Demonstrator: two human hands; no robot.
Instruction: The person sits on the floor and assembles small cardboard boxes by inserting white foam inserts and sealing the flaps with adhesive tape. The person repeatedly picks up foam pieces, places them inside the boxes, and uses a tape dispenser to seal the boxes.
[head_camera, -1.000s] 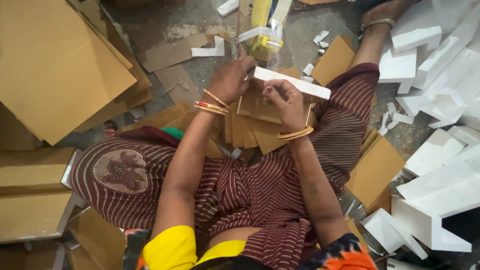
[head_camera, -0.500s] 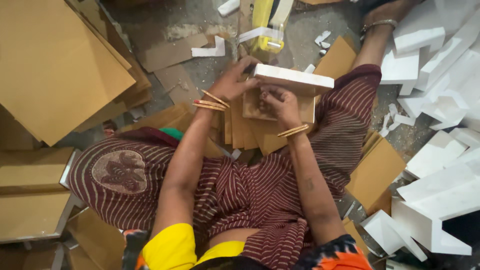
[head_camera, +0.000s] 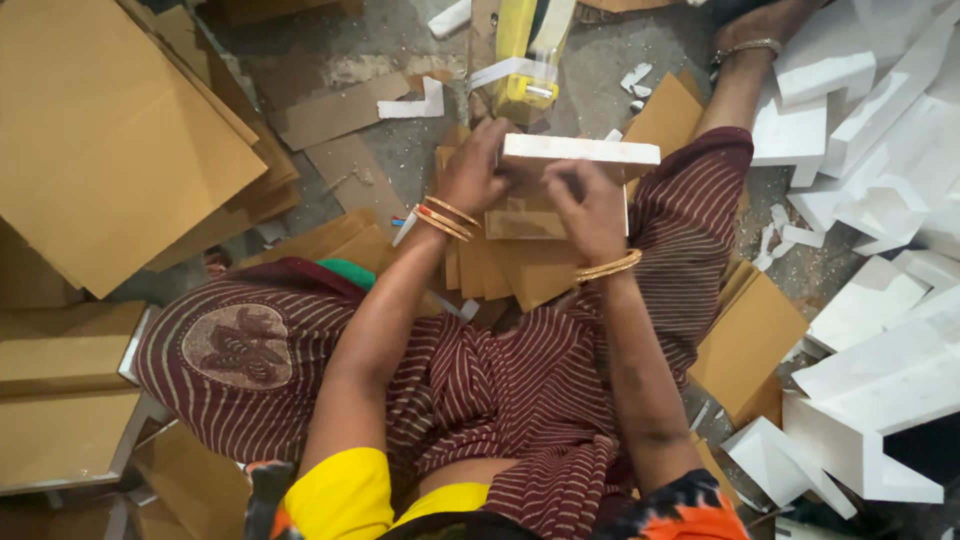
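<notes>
Cardboard sheets (head_camera: 110, 140) fill the left of my view, large tan panels fanned over the grey floor (head_camera: 400, 40), with more flat brown pieces stacked at the lower left. Moving inward, I see the person seated on the floor, a striped maroon knee (head_camera: 240, 350) bent out to the left. My left hand (head_camera: 475, 170), bangles at the wrist, grips the left end of a white foam block (head_camera: 580, 152), its fingers curled around the edge and holding it. The block lies level, held up above a small pile of cut cardboard pieces (head_camera: 520, 260) between the knees, with a tan card pressed against its underside. My right hand (head_camera: 590, 205) sits just below the block, fingers bent and pinched on that card beside the foam. Beyond the hands a yellow tape dispenser (head_camera: 528, 60) lies on the floor. Farther right, white foam offcuts (head_camera: 880, 200) lie heaped together, and another tan sheet (head_camera: 750, 340) rests beside the right leg.
</notes>
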